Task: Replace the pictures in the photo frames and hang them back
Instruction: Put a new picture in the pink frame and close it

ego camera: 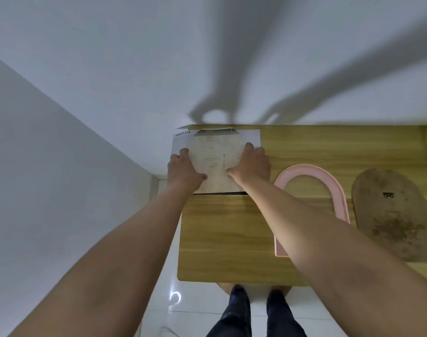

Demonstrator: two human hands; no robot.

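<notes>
My left hand and right hand, both spread, press the picture flat at the worktop's 11 o'clock corner, probably to stop it shifting; the frame lies at its 3 o'clock.

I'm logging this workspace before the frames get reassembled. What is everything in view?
table: one, light wood, against the white wall
printed sheet: one, white, table's far left corner
arched insert: one, pale beige, on the sheet
arched frame: one, pink, right of the sheet
backing board: one, brown, right of the frame
legs: two, dark trousers, at the table's near edge
left hand: one, pressing the insert's left side
right hand: one, pressing the insert's right side
</notes>
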